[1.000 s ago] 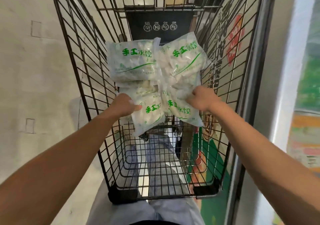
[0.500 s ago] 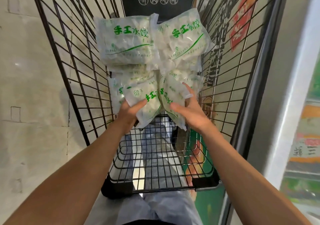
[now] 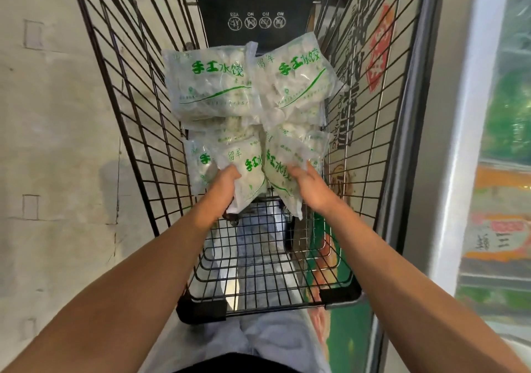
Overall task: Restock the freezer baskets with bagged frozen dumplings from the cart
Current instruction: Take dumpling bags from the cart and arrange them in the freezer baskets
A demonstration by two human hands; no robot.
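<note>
Several clear bags of frozen dumplings with green print lie piled in a black wire cart [image 3: 138,119]. Two bags sit at the far end, one on the left [image 3: 209,85] and one on the right [image 3: 296,85]. My left hand [image 3: 224,183] grips the near left bag [image 3: 247,171] from below, its fingers curled round the bag's lower edge. My right hand [image 3: 307,186] holds the near right bag [image 3: 284,168], thumb on top and fingers under it. Both near bags are tilted up off the cart floor.
The near part of the cart floor [image 3: 258,263] is bare wire, with my legs showing through it. A freezer's glass door and white frame [image 3: 471,142] run along the right side. Pale tiled floor [image 3: 51,142] lies to the left.
Both hands went from resting on the near bags to gripping them from beneath and lifting their near ends. The camera has shifted over the cart.
</note>
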